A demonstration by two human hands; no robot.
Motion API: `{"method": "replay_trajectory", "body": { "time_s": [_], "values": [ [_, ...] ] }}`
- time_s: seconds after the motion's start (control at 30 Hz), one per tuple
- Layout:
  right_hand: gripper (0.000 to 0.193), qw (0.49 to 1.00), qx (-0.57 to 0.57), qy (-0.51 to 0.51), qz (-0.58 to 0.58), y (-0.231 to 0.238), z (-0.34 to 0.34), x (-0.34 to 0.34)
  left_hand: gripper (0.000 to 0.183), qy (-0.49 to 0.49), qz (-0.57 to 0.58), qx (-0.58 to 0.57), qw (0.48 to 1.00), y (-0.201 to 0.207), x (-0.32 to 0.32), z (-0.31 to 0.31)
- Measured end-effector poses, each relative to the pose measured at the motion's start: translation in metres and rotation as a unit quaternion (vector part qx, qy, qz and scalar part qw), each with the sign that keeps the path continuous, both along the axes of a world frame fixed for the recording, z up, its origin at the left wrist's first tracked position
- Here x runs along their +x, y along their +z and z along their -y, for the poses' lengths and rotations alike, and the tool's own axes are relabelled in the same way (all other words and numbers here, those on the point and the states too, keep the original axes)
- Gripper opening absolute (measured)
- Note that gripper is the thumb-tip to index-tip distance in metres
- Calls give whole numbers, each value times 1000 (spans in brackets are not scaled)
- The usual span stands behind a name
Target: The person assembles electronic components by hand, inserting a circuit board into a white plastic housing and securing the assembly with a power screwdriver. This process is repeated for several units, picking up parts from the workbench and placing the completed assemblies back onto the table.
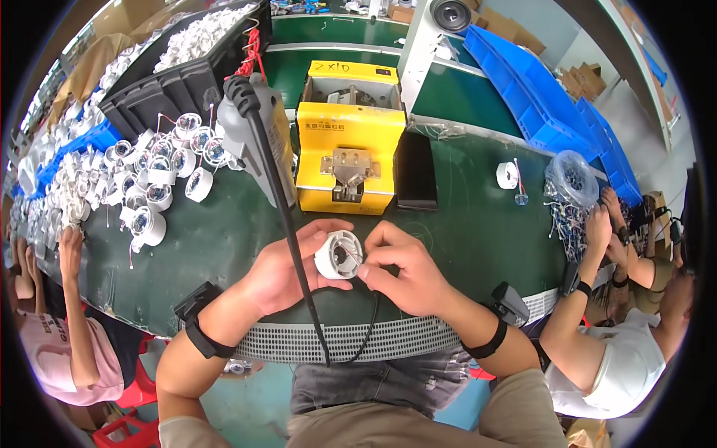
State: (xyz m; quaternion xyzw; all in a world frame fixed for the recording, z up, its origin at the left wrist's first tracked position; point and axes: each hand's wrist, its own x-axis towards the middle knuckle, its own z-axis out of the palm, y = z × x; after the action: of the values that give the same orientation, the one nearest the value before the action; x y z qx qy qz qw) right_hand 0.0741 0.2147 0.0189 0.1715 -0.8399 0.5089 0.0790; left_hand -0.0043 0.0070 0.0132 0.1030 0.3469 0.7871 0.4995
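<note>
My left hand (280, 272) holds a white round plastic housing (326, 257) between thumb and fingers, its open side turned to the right. Inside the ring a dark part and thin wires (353, 255) show. At the housing's right rim my right hand (403, 269) pinches the wires between thumb and forefinger; the very tips are partly hidden. Just beyond both hands stands a yellow machine (346, 134) with a metal fixture (349, 173) on its front. A black cable (280, 190) runs down from a grey device (250, 131) and crosses in front of my left hand.
White round housings (160, 172) with wires lie heaped on the left, before a black crate (160, 93) of white parts. A lone white housing (507, 175), a wire bundle (566, 228) and blue bins (523, 89) are on the right. Co-workers' hands (597, 228) work at both sides.
</note>
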Motion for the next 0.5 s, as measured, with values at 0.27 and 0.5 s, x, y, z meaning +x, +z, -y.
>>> {"method": "replay_trajectory", "body": {
  "time_s": [0.27,0.5],
  "values": [
    [13,991,-65,-27,116,-6,2,-1,38,29,-53,-19,998,-4,3,-3],
    [23,937,172,-132,-276,5,-12,-2,31,103,14,21,994,3,6,-3]
  ]
}}
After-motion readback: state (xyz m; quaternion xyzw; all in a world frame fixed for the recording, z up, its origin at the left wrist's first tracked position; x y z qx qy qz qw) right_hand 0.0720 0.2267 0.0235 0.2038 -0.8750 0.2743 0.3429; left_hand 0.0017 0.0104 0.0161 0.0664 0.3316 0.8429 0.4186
